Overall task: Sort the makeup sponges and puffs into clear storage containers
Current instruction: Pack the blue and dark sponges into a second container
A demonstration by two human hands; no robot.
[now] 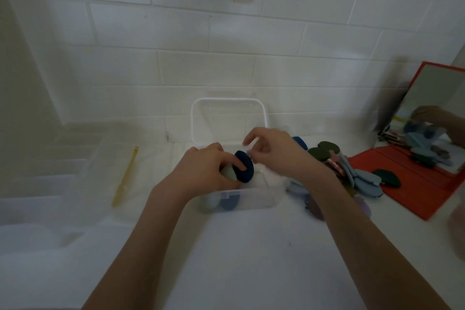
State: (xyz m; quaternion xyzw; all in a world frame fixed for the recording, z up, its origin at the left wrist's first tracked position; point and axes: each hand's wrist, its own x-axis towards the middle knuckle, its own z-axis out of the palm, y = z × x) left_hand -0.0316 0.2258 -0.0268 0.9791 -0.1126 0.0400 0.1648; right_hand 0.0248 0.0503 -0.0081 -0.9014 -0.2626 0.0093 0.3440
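A clear storage container (254,200) stands mid-table with its lid (229,118) raised against the wall. Inside lie a pale green sponge (227,173) and other pale and blue pieces. My left hand (203,171) reaches into the box and grips a navy round puff (245,167), held on edge. My right hand (273,153) hovers over the box beside the puff, fingertips pinched at its upper edge; what it pinches is blurred. A heap of puffs (352,173) in olive, light blue and pink lies right of the box.
A red-framed folding mirror (427,113) stands at the right on its red base, with a dark green puff (386,177) on it. A yellow stick-like tool (125,176) lies at the left. Another clear container (75,158) stands at the far left. A tiled wall rises behind.
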